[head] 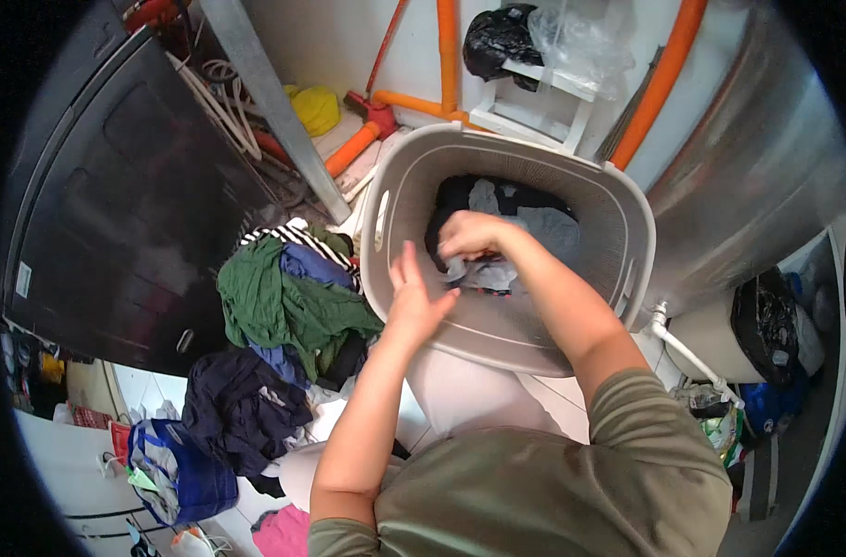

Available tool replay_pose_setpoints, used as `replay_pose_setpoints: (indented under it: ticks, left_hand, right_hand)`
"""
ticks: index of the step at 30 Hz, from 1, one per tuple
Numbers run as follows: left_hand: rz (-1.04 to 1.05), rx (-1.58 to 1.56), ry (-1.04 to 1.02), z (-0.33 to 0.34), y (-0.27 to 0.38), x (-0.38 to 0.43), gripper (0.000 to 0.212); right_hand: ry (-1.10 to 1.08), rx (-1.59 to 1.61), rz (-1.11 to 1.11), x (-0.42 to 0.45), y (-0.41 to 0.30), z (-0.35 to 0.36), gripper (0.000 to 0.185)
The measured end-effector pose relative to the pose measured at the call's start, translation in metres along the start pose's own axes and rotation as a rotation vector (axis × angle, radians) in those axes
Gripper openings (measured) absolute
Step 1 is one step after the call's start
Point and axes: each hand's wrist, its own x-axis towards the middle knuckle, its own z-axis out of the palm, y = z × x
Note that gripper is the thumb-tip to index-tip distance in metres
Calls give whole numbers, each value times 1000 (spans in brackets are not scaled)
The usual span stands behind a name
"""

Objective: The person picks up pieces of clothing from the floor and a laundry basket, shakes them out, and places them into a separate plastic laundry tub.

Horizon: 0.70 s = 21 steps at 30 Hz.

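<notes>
A tall greyish-beige plastic laundry basket [409,163] stands before me, with dark and light grey clothes at its bottom. Deep inside it, my right hand [473,235] has its fingers closed on a light grey cloth [457,268]. Another grey garment [551,230] lies to the right of that hand, on black fabric [457,191]. My left hand [419,303] is over the near left rim, fingers spread, holding nothing. Left of the basket is a clothes heap with a green garment [290,299], a striped one [311,240] and a dark navy one [245,411].
A black appliance [137,209] stands at left, beside a metal post [276,104]. Orange pipes [448,56] and a white stool [527,125] are behind the basket. At right are a large metal cylinder [736,181] and a white pipe [694,362]. A blue bag [200,480] sits lower left.
</notes>
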Motion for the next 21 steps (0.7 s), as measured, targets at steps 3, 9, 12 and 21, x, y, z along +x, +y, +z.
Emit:
replay_pose_setpoints:
  ticks: [3,9,12,21]
  left_hand:
    - [65,-572,-147,-1,-53,23,52]
    - [-352,-935,522,-131,9,52,48]
    - [-106,-977,672,-226,8,70,46]
    - [-1071,-829,519,-265,-199,51,43]
  right_hand:
    - [-364,161,-391,-39,-97,26,22]
    - [577,52,-28,-16,53,-54,38]
    - [968,-213,531,-6,174,-39,52]
    - [690,-538,442,27,154,56,30]
